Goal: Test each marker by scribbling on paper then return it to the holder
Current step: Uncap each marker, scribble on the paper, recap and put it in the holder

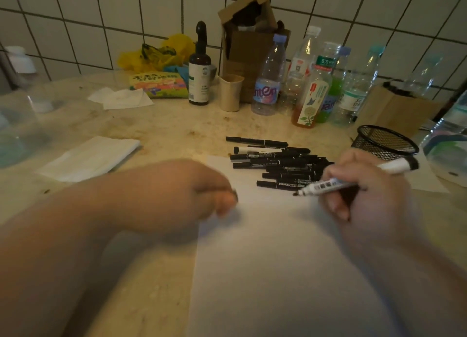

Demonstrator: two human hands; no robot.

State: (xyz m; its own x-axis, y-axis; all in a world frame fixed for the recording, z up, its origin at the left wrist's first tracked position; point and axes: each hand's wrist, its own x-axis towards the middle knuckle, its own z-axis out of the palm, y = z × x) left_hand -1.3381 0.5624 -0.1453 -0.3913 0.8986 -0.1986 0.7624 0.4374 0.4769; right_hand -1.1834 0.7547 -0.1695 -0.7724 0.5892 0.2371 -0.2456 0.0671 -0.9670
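- On the bench [156, 124], near its front edge, a white sheet of paper [278, 261] is lying flat, with its far end reaching under a pile of markers.
- The right hand [371, 195] is gripping a white-barrelled marker [353, 180], the fingers curled round its barrel; the bare dark tip is pointing left and hovering just above, or touching, the paper; which one cannot be told.
- The marker's dark rear end is sticking out past the hand toward the bench's right edge.
- The left hand [182, 197] is resting at the paper's left edge with its fingers curled in; it is blurred, and a small dark object is showing at the fingertips, so its hold cannot be told.
- The pile of black markers [278, 164] is lying on the far end of the paper, mostly parallel, with one white-barrelled one among them.
- The black mesh holder [386, 142] is standing upright beside the pile, toward the right edge and just behind the right hand.
- Along the back edge, against the tiled wall, several plastic bottles [313, 84] are standing beside a brown paper bag [250, 46], a beige cup [230, 92] and a dark pump bottle [199, 68].
- Toward the left edge, a folded white tissue [91, 157] is lying flat.
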